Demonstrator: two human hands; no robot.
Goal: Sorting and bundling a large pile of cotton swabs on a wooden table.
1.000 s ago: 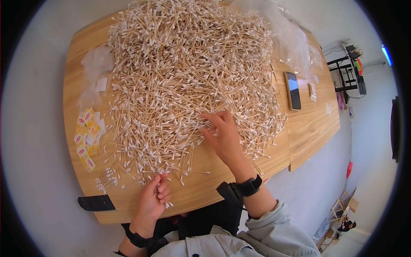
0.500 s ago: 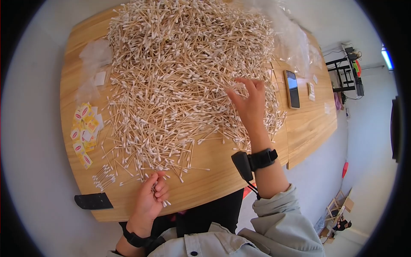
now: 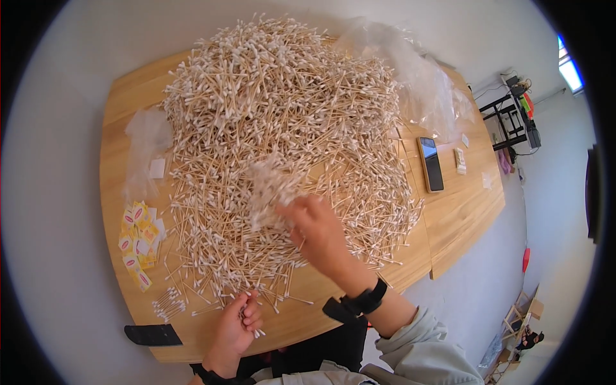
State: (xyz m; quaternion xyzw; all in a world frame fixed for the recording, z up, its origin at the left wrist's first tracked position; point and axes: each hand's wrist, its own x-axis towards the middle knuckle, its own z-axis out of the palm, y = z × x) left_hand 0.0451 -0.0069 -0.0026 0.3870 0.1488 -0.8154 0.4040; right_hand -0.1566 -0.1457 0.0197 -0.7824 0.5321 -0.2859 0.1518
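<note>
A large mound of cotton swabs point(image 3: 282, 96), white-tipped with wooden sticks, spreads across the wooden table point(image 3: 359, 292). At the near edge, my left hand point(image 3: 234, 326) is closed around a few cotton swabs point(image 3: 258, 333), whose white tips poke out below the fingers. My right hand point(image 3: 314, 231) reaches over the near middle of the mound with curled fingers. Just ahead of its fingertips, a clump of swabs point(image 3: 273, 189) is smeared by motion. Whether those fingers grip any of it cannot be made out. A small, neat row of swabs point(image 3: 169, 304) lies left of my left hand.
Yellow and white printed cards point(image 3: 139, 244) lie at the left. Clear plastic bags rest at the left point(image 3: 144, 144) and far right point(image 3: 423, 77). A phone point(image 3: 430, 165) and a small packet point(image 3: 460, 161) sit on the right. A black flat piece point(image 3: 154, 334) sticks out at the left corner.
My right hand has moved left and nearer, its fingers curling, and swabs in front of it are shifting. A bare patch of table now shows within the mound. My left hand keeps its hold.
</note>
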